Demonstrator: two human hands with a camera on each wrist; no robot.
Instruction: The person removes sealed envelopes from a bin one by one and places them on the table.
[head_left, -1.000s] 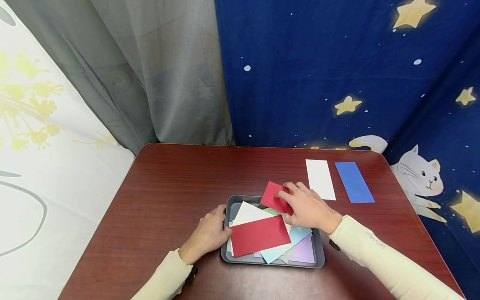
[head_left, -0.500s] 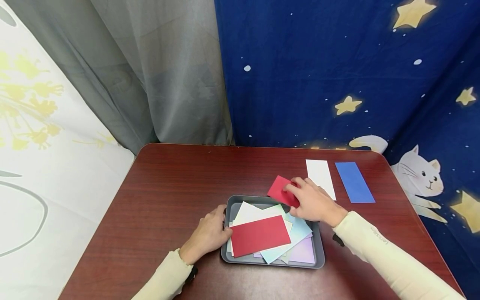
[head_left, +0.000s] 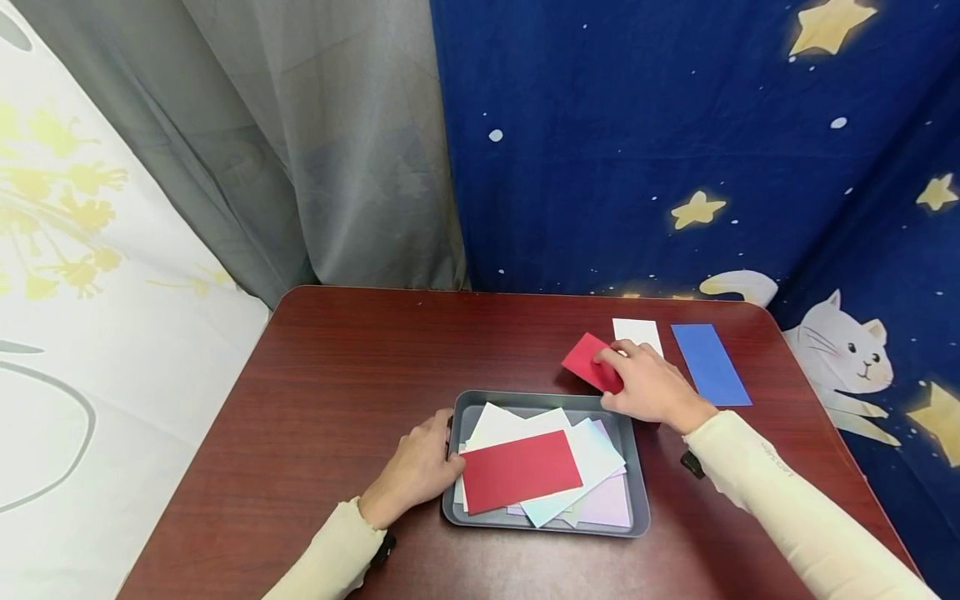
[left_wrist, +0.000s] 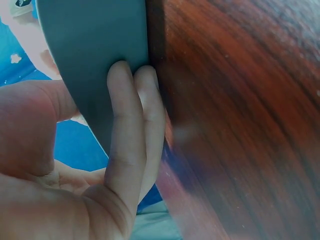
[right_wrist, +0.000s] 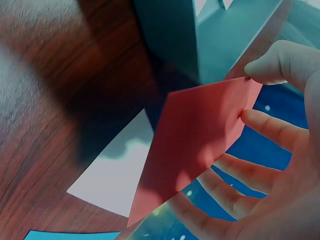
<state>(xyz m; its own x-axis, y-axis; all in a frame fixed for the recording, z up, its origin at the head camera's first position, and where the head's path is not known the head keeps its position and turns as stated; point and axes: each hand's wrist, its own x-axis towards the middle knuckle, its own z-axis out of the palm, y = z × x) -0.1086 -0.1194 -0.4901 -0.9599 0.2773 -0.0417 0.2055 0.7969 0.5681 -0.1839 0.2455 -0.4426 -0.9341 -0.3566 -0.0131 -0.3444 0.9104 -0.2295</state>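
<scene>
left grip (head_left: 416, 462) clasping, two fingers (left_wrist: 126, 127) side by side; right grip (head_left: 647, 383) farther forward, pinching, thumb (right_wrist: 280, 62) apart from spread fingers (right_wrist: 275, 130)

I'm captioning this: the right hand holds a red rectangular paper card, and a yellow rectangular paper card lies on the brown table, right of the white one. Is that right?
No: the head view shows a blue rectangular paper card, not a yellow one, on the brown table, right of the white one. The right hand does hold a red rectangular paper card.
</scene>
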